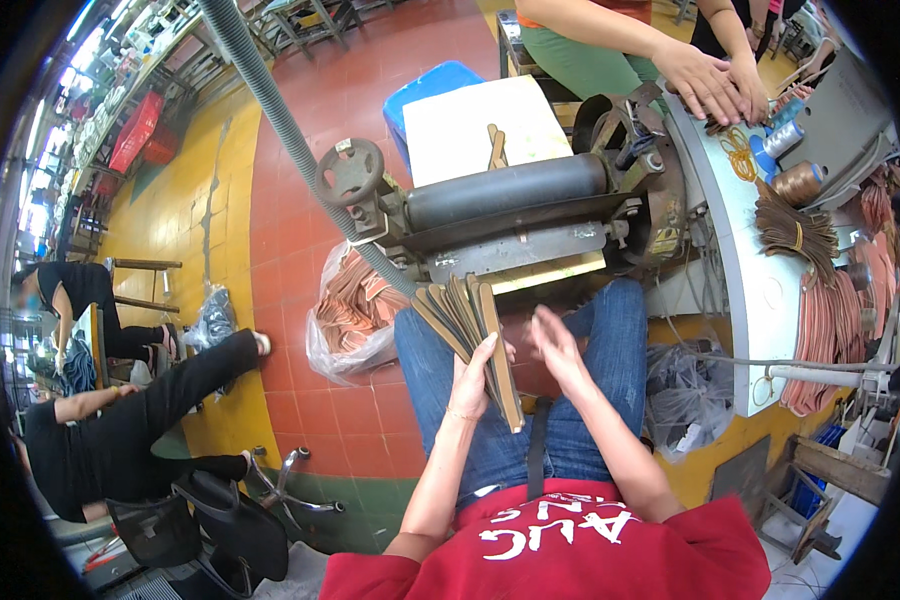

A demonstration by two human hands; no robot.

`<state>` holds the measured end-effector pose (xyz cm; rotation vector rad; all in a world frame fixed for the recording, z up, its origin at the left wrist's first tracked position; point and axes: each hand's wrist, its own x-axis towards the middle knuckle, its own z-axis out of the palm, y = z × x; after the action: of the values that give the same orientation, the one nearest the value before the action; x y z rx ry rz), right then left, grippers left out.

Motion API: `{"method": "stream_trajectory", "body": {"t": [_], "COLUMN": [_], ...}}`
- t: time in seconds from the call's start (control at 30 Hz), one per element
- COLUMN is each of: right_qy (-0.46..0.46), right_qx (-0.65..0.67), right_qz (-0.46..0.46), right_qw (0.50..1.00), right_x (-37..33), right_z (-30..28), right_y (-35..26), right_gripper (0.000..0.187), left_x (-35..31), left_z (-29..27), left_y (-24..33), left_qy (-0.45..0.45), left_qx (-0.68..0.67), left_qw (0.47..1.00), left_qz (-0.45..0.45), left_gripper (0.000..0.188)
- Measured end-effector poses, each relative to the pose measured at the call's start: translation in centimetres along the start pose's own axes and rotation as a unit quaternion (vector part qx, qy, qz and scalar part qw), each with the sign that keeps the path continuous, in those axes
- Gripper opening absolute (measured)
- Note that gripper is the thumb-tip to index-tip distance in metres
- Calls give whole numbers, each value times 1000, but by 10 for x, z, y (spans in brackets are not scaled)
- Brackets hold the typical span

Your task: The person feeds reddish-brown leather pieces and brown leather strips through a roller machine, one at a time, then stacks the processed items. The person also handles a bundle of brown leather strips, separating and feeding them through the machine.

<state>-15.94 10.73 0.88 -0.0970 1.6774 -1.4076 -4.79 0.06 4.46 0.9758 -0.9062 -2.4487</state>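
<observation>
My left hand [473, 383] grips a fanned bundle of long, flat brown and tan strips with rounded ends [460, 310], which look like leather straps. The strips stand tilted over my lap, their far ends near the machine's front plate. Just right of the bundle, my right hand [558, 350] is held up with its fingers stretched out and nothing in them. In front of me is a roller machine with a dark roller [510, 190], a handwheel [350, 172] and a metal plate [520, 252]. A couple of brown strips [497, 147] lie on the white board [490, 115] behind the roller.
A plastic bag of pinkish strips [355, 310] sits on the floor at left, near a grey hose [260, 75]. On the right, a white table [735, 240] bears thread spools [798, 184] and strip bundles [796, 228]. A co-worker's hands [710, 85] rest over it. Others sit at far left.
</observation>
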Motion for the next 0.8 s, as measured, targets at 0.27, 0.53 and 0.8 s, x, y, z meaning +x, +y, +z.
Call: {"method": "stream_trajectory", "body": {"t": [0.27, 0.53, 0.8], "right_qy": [-7, 144, 115], "right_qx": [5, -98, -71], "right_qz": [-93, -201, -170], "right_qw": [996, 964, 976], "right_x": [-62, -54, -45], "right_z": [3, 1, 1], "right_y": [0, -7, -11], "right_gripper": [25, 27, 17], "left_x": [13, 21, 21], "left_z": [15, 19, 17], "left_y": [0, -6, -5], "left_qy": [-9, 25, 46], "left_qx": [43, 69, 103], "left_qw": [999, 996, 992], "left_qz": [15, 50, 51], "left_gripper": [23, 26, 29]}}
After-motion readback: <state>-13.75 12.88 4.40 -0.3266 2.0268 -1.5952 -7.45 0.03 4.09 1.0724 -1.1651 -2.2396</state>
